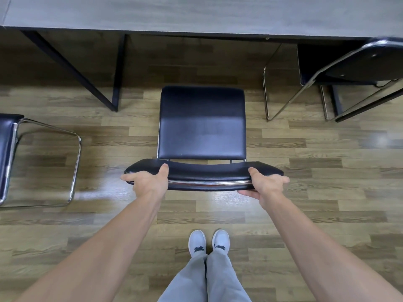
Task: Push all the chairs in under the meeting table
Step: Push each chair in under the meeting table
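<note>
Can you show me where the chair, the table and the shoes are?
chair (201,125): head view, middle of its black seat.
table (196,14): head view, bare grey top.
shoes (197,241): head view, top of the left white shoe.

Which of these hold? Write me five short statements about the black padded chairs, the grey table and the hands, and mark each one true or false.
1. Both hands grip the backrest of the middle black padded chair with chrome frame. True: the left hand and the right hand hold its two ends.
2. The middle chair's seat is fully under the grey wood-grain meeting table. False: the whole seat shows on the floor, short of the table edge.
3. The black chair at the right is tilted. True.
4. The black chair at the left edge is tucked under the table. False: it stands clear of it.
5. The person wears black shoes. False: the shoes are white.
</note>
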A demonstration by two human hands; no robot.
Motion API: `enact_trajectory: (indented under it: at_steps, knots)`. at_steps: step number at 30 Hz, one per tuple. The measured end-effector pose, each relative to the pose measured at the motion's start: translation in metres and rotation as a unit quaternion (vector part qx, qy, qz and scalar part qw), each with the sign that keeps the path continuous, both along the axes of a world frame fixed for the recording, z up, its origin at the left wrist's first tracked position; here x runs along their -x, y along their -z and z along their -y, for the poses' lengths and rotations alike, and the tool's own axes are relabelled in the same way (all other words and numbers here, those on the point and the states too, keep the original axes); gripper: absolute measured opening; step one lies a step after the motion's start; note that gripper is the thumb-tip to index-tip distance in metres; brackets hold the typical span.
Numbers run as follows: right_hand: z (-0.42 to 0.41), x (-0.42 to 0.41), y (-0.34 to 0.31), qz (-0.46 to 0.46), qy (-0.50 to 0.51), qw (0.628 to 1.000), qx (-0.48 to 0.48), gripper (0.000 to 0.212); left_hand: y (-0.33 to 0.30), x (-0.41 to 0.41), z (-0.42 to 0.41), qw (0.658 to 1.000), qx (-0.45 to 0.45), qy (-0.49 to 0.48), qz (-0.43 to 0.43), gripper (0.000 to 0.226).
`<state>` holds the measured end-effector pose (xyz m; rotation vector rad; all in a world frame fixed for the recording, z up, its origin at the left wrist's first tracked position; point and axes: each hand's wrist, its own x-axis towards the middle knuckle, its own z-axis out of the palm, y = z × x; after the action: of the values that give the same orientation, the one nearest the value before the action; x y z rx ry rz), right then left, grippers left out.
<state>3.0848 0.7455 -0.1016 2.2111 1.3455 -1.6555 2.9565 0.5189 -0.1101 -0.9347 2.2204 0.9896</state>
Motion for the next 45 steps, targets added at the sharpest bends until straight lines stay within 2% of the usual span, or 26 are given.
enact_trajectory:
  at_steps: [8,20,29,37,41,45]
  knots:
    - [-0.017,0.038,0.003,-0.009,0.000,1.000,-0.015,0.057,0.001,0.039,-0.021,1.000,0.008,0.005,-0.003,0.120]
    - [-0.046,0.092,0.005,-0.013,0.004,1.000,-0.024,0.060,0.008,0.097,-0.049,1.000,0.007,-0.006,-0.011,0.109]
    - [-0.071,0.135,0.007,-0.012,0.000,0.999,-0.036,0.057,0.010,0.137,-0.075,1.000,0.012,-0.002,-0.011,0.121]
    - [-0.101,0.178,0.006,-0.007,-0.007,0.999,-0.032,0.055,0.009,0.176,-0.102,1.000,0.012,-0.003,-0.010,0.121]
    - [-0.113,0.195,0.005,-0.009,-0.010,0.999,-0.035,0.056,0.007,0.192,-0.115,1.000,0.009,-0.008,-0.003,0.112]
    - [-0.124,0.212,0.004,-0.014,-0.021,0.999,-0.029,0.053,0.004,0.209,-0.126,1.000,-0.002,-0.003,-0.004,0.119]
